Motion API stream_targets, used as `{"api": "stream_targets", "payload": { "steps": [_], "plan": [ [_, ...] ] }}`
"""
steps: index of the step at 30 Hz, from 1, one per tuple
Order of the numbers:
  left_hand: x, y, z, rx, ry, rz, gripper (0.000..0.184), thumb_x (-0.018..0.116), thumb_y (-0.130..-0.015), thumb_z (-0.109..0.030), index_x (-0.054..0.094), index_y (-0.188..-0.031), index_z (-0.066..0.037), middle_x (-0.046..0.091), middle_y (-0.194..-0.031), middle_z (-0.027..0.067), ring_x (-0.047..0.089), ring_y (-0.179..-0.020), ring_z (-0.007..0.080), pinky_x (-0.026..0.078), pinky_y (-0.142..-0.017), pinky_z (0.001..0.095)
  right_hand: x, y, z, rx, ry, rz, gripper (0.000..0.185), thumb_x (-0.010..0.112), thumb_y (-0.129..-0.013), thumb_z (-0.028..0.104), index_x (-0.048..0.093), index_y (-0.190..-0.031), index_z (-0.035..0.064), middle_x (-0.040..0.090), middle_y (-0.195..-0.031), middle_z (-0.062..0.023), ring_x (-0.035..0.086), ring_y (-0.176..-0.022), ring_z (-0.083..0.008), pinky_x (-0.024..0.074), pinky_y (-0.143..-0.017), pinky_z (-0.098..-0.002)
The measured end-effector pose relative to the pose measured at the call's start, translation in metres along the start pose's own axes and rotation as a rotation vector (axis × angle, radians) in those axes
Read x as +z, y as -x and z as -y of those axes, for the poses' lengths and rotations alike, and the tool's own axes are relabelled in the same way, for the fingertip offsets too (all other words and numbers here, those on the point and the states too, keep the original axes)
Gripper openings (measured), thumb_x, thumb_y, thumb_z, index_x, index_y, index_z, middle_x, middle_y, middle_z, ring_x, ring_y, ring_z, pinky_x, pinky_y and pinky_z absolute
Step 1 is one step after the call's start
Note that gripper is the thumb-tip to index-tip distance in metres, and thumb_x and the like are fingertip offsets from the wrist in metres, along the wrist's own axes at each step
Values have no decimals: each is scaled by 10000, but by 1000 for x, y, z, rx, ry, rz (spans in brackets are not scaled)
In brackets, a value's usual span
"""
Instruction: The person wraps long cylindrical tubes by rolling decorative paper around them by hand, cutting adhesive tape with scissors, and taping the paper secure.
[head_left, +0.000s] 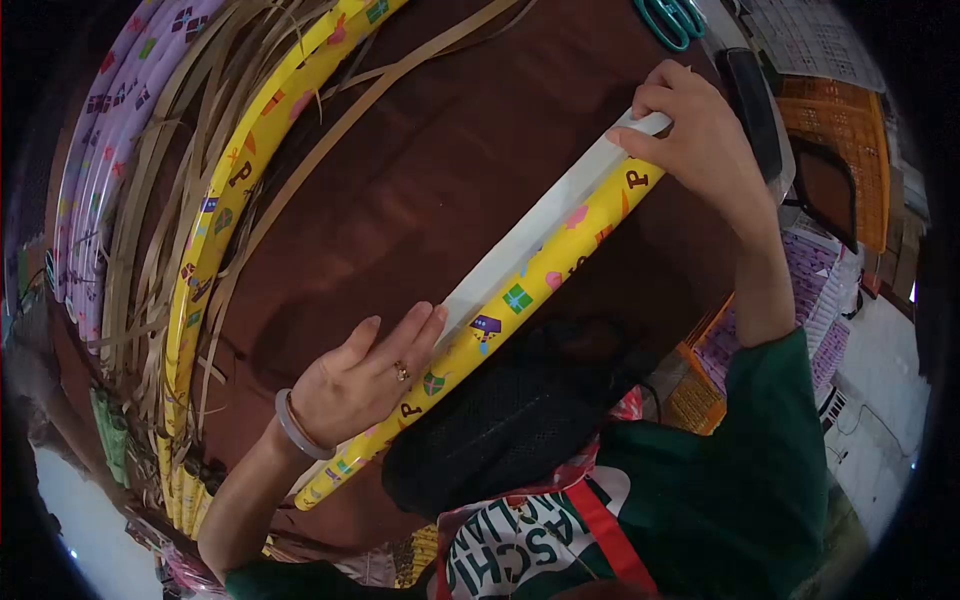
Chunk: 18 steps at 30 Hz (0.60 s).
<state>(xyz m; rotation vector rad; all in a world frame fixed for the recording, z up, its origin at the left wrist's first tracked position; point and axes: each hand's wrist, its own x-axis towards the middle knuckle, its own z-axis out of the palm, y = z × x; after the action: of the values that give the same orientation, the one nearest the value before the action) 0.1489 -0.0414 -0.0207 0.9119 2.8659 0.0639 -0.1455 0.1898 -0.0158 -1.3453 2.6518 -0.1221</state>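
Observation:
A roll of yellow wrapping paper (560,265), printed with gifts and letters, lies slantwise across the brown table cover in front of me. A white strip of the paper's reverse side (545,230) shows along its upper side. My right hand (690,135) grips the far upper end, thumb and fingers closed around the rolled edge. Lower down, my left hand (365,385) rests on the roll with its fingers stretched out, touching the white strip. A ring and a wrist band are on that hand. Its palm hides part of the roll's lower end.
Long brown paper strips (300,180) and another yellow printed roll (260,120) curve along the left. Purple printed rolls (115,130) lie beyond them. Teal-handled scissors (678,25) and a black case (750,120) sit at upper right. Black mesh material (490,430) bunches near my lap.

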Motion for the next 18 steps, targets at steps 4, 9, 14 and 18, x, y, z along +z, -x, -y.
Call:
{"api": "stream_targets", "payload": {
  "steps": [4, 9, 14, 18],
  "plan": [
    [2, 2, 1, 21, -7, 18, 366, 480, -840, -169, 611, -1168, -73, 484, -1358, 42, 428, -1275, 165, 288, -1027, 347, 0, 0, 1, 26, -63, 9, 315, 698, -766, 358, 665, -887, 69, 559, -913, -70, 582, -867, -255, 478, -758, -367],
    [3, 2, 2, 37, -29, 31, 344, 473, -850, -165, 625, -1146, -78, 491, -1354, 48, 436, -1270, 165, 178, -1110, 388, -3, 0, 2, 62, -127, 27, 311, 697, -770, 351, 664, -895, 68, 553, -894, -72, 586, -840, -258, 479, -743, -367],
    [8, 3, 0, 4, -30, -16, 285, 482, -872, -175, 649, -1090, -102, 501, -1345, 44, 441, -1264, 162, 151, -1123, 399, 2, 1, 0, 26, -96, -27, 328, 695, -773, 361, 665, -901, 61, 550, -894, -75, 585, -839, -258, 477, -739, -368],
    [-1, -3, 6, -14, 85, -24, 269, 534, -822, -169, 639, -1054, -84, 543, -1264, 40, 481, -1202, 167, 324, -1006, 342, 6, 2, 3, 2, -27, -77, 288, 723, -758, 274, 605, -835, 23, 540, -898, -64, 595, -797, -218, 482, -697, -321]
  ]
}}
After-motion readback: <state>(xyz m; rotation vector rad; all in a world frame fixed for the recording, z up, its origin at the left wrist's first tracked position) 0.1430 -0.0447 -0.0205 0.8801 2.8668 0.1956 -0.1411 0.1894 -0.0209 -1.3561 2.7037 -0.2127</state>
